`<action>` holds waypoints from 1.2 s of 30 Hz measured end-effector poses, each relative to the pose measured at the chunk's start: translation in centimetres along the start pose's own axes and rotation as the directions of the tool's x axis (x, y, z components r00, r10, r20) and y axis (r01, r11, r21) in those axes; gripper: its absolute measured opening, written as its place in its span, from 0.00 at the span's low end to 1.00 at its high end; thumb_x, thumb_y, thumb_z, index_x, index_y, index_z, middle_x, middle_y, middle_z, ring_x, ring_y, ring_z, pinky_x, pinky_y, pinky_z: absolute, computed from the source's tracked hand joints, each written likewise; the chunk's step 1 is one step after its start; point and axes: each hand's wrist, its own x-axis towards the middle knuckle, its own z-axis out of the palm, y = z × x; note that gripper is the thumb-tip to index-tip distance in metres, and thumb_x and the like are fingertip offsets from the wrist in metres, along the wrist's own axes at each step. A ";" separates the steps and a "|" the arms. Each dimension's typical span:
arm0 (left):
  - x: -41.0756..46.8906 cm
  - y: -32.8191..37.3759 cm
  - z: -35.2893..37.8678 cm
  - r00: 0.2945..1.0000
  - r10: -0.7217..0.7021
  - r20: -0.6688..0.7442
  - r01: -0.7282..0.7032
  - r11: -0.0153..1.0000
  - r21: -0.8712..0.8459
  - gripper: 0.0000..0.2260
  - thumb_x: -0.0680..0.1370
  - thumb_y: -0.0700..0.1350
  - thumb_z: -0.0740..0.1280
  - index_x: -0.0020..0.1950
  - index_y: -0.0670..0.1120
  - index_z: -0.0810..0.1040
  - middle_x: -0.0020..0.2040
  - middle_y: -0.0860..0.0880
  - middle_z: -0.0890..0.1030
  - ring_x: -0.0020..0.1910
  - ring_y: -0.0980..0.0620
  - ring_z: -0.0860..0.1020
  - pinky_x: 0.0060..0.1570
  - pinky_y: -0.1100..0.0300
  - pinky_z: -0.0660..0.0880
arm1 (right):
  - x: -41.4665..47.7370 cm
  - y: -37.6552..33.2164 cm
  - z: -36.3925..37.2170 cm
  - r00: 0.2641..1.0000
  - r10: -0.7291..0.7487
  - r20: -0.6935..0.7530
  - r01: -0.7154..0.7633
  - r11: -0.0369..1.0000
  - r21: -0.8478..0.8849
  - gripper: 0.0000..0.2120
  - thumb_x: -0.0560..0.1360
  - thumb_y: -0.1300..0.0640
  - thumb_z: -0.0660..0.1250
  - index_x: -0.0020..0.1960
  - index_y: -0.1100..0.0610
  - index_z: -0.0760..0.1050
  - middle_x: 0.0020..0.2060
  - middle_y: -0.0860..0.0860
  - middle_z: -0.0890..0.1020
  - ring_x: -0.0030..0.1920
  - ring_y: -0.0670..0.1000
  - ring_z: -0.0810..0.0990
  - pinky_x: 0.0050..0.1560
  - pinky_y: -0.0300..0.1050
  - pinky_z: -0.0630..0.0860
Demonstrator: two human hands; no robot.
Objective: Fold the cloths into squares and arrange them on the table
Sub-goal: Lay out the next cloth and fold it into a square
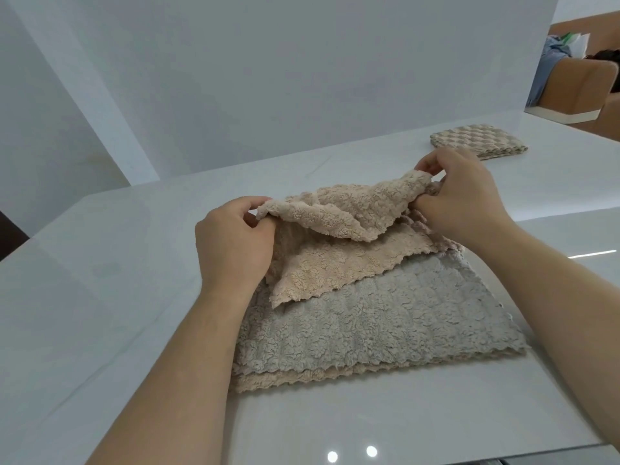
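Observation:
A fluffy beige cloth lies on top of a flat stack of cloths in the middle of the white table. My left hand pinches its far left corner and my right hand pinches its far right corner, so the far edge is lifted and curls toward me. Under it lies a grey cloth, with another beige cloth edge showing at the stack's near side. A folded checked beige cloth sits at the far right of the table.
White walls rise behind the table. Brown chairs and a seated person are past the table's far right corner. The table's near edge runs along the bottom right.

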 end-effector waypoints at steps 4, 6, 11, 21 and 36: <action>0.0 0.3 0.0 0.993 -0.097 0.068 0.105 0.987 -0.123 0.10 0.78 0.44 0.68 0.46 0.56 0.87 0.30 0.51 0.84 0.26 0.50 0.83 0.38 0.53 0.82 | -0.1 -0.2 -0.1 1.000 0.006 -0.020 -0.006 1.000 -0.015 0.14 0.70 0.62 0.69 0.53 0.49 0.75 0.55 0.50 0.77 0.51 0.49 0.73 0.46 0.41 0.66; 0.1 0.1 0.1 0.990 -0.115 0.081 0.127 0.980 -0.156 0.10 0.78 0.43 0.68 0.49 0.56 0.87 0.32 0.50 0.85 0.28 0.49 0.84 0.39 0.51 0.83 | -0.1 -0.3 -0.2 0.999 0.011 -0.033 -0.011 1.000 -0.015 0.14 0.70 0.62 0.69 0.52 0.48 0.75 0.54 0.49 0.78 0.51 0.48 0.73 0.49 0.43 0.66; 0.3 -0.3 0.3 1.000 -0.019 0.011 0.020 0.999 -0.040 0.13 0.79 0.42 0.67 0.60 0.54 0.85 0.56 0.56 0.86 0.55 0.60 0.81 0.62 0.58 0.77 | -0.3 -0.3 -0.3 0.999 0.023 -0.029 -0.023 1.000 -0.019 0.14 0.71 0.59 0.70 0.52 0.45 0.74 0.54 0.45 0.78 0.49 0.51 0.75 0.46 0.45 0.68; 0.7 -1.7 1.0 0.971 -0.126 0.204 0.126 0.992 0.014 0.21 0.77 0.47 0.70 0.69 0.61 0.74 0.62 0.52 0.80 0.55 0.52 0.82 0.60 0.47 0.79 | -0.6 -0.2 0.2 0.995 -0.020 0.102 0.016 0.999 0.046 0.18 0.72 0.59 0.69 0.59 0.46 0.73 0.53 0.44 0.79 0.44 0.50 0.80 0.43 0.46 0.73; -0.5 0.3 1.0 0.921 0.092 0.379 -0.154 0.978 0.138 0.23 0.80 0.44 0.63 0.76 0.54 0.71 0.72 0.55 0.74 0.71 0.55 0.71 0.69 0.63 0.63 | -0.4 -0.2 0.3 0.991 -0.067 0.117 0.064 0.998 0.028 0.13 0.70 0.60 0.71 0.52 0.47 0.78 0.51 0.49 0.78 0.49 0.50 0.77 0.44 0.37 0.68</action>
